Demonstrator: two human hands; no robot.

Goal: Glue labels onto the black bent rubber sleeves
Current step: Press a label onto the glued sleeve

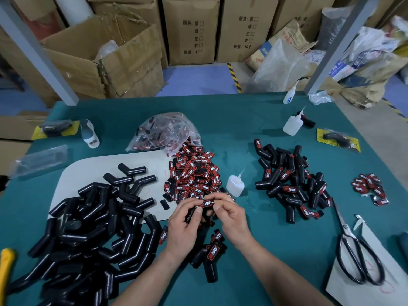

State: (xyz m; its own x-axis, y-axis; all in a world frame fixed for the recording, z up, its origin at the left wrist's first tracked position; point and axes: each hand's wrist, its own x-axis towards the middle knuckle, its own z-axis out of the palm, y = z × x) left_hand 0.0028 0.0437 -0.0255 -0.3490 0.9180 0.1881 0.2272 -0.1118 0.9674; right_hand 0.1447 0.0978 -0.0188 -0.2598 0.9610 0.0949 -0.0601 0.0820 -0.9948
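Over the green table's middle, my left hand [184, 221] grips a black bent rubber sleeve [191, 214]. A red-and-black label [206, 203] lies on the sleeve's upper end, and my right hand [229, 212] pinches that labelled end with thumb and fingers. A heap of plain black sleeves [88, 228] fills the near left. Loose labels [194, 173] are piled just beyond my hands, spilling from a clear bag [165, 131]. A small glue bottle [235, 184] stands right of the labels. Labelled sleeves [291, 184] are heaped to the right, and a few lie below my hands [209, 255].
Large scissors [355, 257] lie on a white sheet at the near right. A small label pile [371, 188] sits far right. Two more glue bottles [292, 124] [289, 96] stand toward the back. Packaged sleeves [339, 140] and cardboard boxes [106, 62] ring the table.
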